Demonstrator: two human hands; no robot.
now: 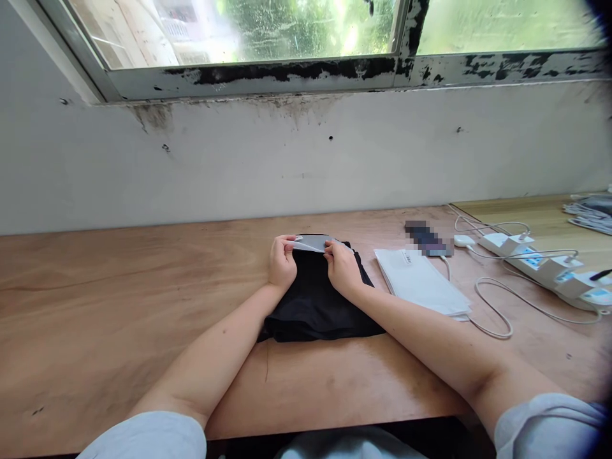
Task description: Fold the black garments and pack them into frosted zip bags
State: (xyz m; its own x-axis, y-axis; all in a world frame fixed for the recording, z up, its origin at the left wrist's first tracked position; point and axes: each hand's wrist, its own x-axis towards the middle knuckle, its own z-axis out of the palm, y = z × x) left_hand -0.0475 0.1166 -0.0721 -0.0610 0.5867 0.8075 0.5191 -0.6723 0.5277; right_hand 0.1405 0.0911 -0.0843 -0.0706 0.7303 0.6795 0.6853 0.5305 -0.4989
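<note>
A folded black cloth [320, 299] lies on the wooden table in front of me. Over its far end is a thin, whitish translucent sheet or bag [313, 243]. My left hand [284, 261] pinches the left end of the sheet's edge between thumb and fingers. With curled fingers, my right hand [342, 264] grips the same edge further right, its wrist over the cloth's right side. The far part of the cloth is partly covered by the sheet and my hands.
White flat packets [421, 280] are stacked right of the cloth. Behind them lies a blurred-out phone [428, 239] with a cable. A power strip [545, 268] with chargers and looping white cables sits further right. A wall and window [258, 70] rise behind the table [119, 306].
</note>
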